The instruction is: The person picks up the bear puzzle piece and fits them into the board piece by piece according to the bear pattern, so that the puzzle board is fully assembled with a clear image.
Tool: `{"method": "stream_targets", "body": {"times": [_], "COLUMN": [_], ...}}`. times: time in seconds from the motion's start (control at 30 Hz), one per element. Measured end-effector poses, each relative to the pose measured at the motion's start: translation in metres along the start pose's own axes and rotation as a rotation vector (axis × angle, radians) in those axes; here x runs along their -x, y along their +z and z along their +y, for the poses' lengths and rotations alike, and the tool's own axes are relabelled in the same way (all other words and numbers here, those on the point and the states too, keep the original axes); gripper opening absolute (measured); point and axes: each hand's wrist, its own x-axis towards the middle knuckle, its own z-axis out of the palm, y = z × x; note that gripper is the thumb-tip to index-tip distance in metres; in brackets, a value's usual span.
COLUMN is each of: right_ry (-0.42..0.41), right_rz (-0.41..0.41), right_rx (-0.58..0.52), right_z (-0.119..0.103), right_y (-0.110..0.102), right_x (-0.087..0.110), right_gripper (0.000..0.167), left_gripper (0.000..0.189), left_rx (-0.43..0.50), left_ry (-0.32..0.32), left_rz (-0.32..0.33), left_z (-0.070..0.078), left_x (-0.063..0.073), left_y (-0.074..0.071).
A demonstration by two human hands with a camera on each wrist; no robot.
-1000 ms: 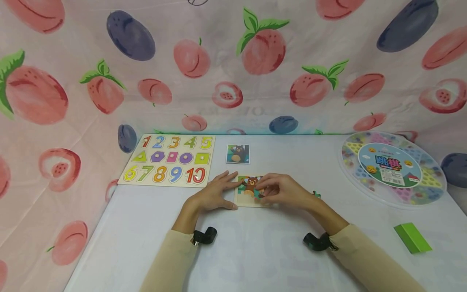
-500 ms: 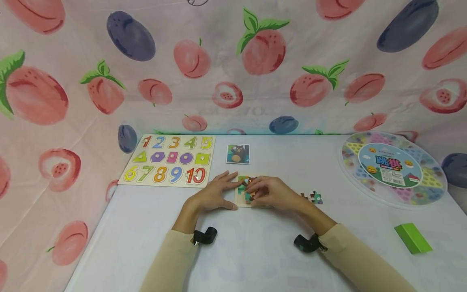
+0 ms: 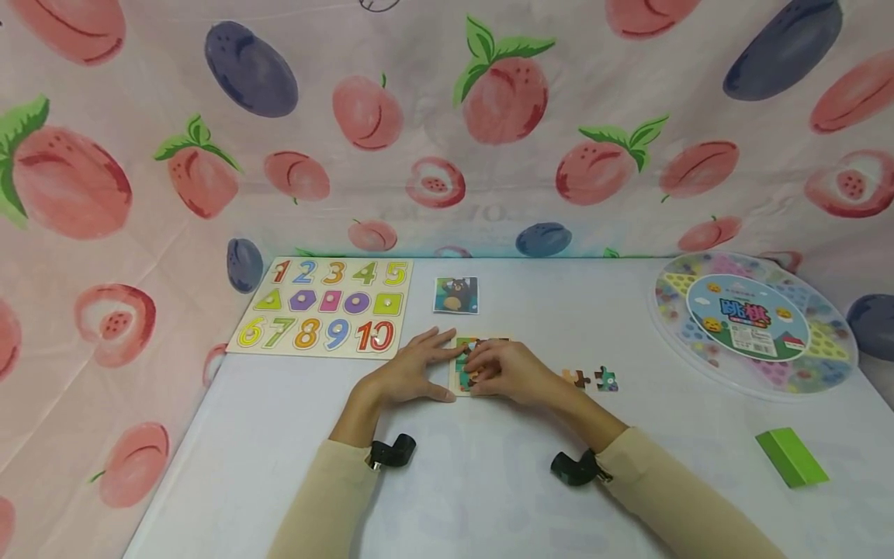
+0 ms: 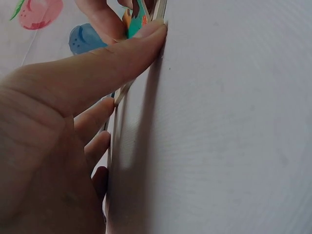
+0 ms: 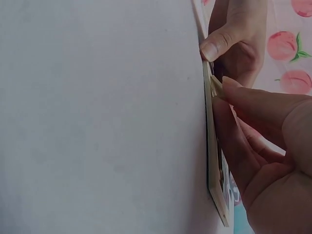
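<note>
A small wooden bear puzzle tray (image 3: 462, 371) lies at the table's middle. My left hand (image 3: 410, 373) lies flat against the tray's left edge, fingers straight, and its thumb (image 4: 112, 63) presses the near rim (image 4: 117, 105). My right hand (image 3: 510, 371) covers most of the tray. Its thumb (image 5: 263, 105) and fingers pinch a puzzle piece (image 5: 216, 87) down at the tray's (image 5: 213, 161) left part. Two loose pieces, a brown piece (image 3: 576, 378) and a green piece (image 3: 605, 380), lie just right of my right hand.
A bear picture card (image 3: 455, 295) lies behind the tray. A number-and-shape board (image 3: 324, 307) sits at the back left and a round clear game box (image 3: 750, 322) at the back right. A green block (image 3: 791, 456) lies near the right front. Fruit-print cloth (image 3: 447, 132) walls the table.
My right hand has slid left across the tray with the piece, uncovering two loose pieces on its right. The left hand has stayed put.
</note>
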Motion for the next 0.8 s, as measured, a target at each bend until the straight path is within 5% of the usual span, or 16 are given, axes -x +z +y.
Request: {"method": "stream_targets", "body": {"times": [0.8], "right_ry": [0.016], "right_rz": [0.065], "right_rx": [0.106], "right_z": [-0.0065], "right_y": [0.0085], "right_x": [-0.0097], "right_gripper": [0.026], "left_gripper": [0.081], "left_rx": [0.02], "left_ry": [0.001], "left_rz": [0.003], "left_z": [0.0029], "left_x": [0.0009], "left_y": [-0.0015]}}
